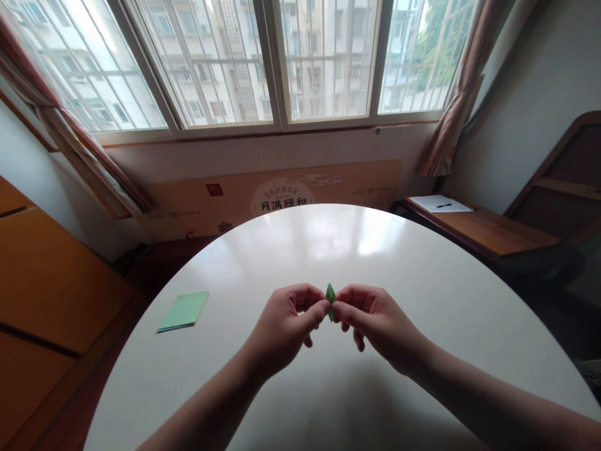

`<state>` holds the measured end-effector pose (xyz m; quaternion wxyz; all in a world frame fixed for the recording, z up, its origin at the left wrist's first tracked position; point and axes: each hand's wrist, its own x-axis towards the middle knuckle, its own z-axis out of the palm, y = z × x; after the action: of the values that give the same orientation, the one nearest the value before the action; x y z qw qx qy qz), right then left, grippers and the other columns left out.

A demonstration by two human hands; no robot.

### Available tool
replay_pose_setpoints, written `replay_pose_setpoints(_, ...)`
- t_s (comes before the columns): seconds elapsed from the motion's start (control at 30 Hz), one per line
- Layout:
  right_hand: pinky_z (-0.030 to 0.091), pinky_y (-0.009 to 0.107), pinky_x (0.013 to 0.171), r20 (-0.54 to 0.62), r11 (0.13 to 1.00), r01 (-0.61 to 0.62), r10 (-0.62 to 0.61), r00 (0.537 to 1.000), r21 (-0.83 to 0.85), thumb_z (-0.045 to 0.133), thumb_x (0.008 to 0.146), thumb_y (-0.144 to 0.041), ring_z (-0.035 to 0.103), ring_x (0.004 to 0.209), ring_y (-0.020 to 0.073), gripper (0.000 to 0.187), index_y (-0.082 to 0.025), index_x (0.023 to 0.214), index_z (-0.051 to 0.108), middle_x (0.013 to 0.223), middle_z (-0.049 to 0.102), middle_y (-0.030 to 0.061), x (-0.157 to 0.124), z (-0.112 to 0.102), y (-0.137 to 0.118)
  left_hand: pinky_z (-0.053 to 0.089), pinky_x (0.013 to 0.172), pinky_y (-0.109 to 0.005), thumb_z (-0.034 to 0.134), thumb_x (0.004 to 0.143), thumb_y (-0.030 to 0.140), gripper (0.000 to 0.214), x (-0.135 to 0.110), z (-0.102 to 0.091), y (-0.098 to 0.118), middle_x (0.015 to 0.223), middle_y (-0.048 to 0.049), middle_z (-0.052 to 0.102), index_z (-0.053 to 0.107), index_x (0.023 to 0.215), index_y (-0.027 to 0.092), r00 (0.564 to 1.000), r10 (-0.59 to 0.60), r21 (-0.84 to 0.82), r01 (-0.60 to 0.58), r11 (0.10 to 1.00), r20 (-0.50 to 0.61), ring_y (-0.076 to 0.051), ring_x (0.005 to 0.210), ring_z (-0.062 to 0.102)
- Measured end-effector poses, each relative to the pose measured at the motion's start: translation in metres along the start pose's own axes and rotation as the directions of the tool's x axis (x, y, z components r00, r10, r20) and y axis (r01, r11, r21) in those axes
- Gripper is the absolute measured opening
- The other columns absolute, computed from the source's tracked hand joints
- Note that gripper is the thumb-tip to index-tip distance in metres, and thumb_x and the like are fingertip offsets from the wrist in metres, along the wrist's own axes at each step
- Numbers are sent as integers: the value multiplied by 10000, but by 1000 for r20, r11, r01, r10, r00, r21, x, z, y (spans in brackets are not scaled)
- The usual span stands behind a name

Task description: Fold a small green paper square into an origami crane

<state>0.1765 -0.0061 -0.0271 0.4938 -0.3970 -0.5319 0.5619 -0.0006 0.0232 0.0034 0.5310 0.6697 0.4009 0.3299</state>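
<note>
Left hand (282, 326) and right hand (382, 322) pinching a small green folded paper (330, 292) above a white table (399, 250).
Frame left, a stack of green square sheets (184, 310) lies on the tabletop; just below centre, left thumb and fingertips grip the upright folded paper, right thumb and fingertips meeting them from the other side, remaining fingers loosely curled; right of frame, a white sheet (425, 202) bearing a dark pen (444, 205) rests on a wooden desk (509, 230).
</note>
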Motion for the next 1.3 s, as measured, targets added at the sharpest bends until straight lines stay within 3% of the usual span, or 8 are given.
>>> replay_pose_setpoints(0.3, 454, 193, 419, -26, 996, 45, -43, 999, 83, 716, 853, -360, 570, 680, 160, 210, -167, 921, 765, 771, 664, 58, 2, -2, -3, 448, 370, -150, 726, 802, 338, 236, 2, -4, 0, 689, -32, 624, 695, 848, 108, 999, -40, -112, 37, 993, -18, -113, 580, 510)
replay_pose_setpoints(0.5, 470, 206, 433, -16, 994, 52, -51, 999, 94, 791, 790, -379, 570, 676, 161, 225, -166, 829, 729, 749, 652, 42, 3, -2, 1, 462, 379, -166, 730, 797, 348, 239, 2, -2, -1, 633, -1, 580, 671, 828, 119, 999, -32, -87, 28, 996, -43, -122, 575, 530)
replay_pose_setpoints(0.67, 495, 227, 467, -7, 993, 92, -92, 996, 78, 808, 780, -355, 619, 741, 190, 229, -170, 878, 718, 785, 680, 48, 2, -2, 3, 460, 382, -175, 724, 779, 333, 234, 2, 2, 1, 612, 1, 566, 702, 841, 108, 999, -32, -83, 29, 996, -38, -119, 556, 519)
replay_pose_setpoints(0.97, 498, 219, 470, -106, 993, 114, -113, 988, 8, 835, 753, -344, 610, 683, 161, 241, -175, 806, 672, 751, 674, 25, 2, -3, 2, 466, 403, -183, 723, 785, 331, 258, 0, 3, 3, 668, -28, 607, 766, 925, 119, 999, -31, -130, 31, 991, 8, -126, 587, 519)
replay_pose_setpoints(1.13, 504, 221, 471, -86, 994, 92, -86, 993, 67, 837, 749, -331, 621, 695, 166, 253, -181, 826, 648, 764, 676, 21, 2, -3, 3, 464, 405, -186, 744, 786, 356, 258, 1, 4, 1, 670, -30, 623, 753, 887, 119, 998, -26, -131, 20, 991, -50, -131, 595, 535)
replay_pose_setpoints(1.3, 514, 219, 475, -92, 994, 98, -93, 991, 51, 830, 760, -305, 631, 715, 170, 235, -187, 855, 651, 799, 686, 21, 2, -3, 4, 498, 455, -203, 769, 772, 287, 203, 2, 5, -4, 738, -36, 689, 683, 881, 139, 989, 65, -101, -79, 992, -136, -146, 637, 591)
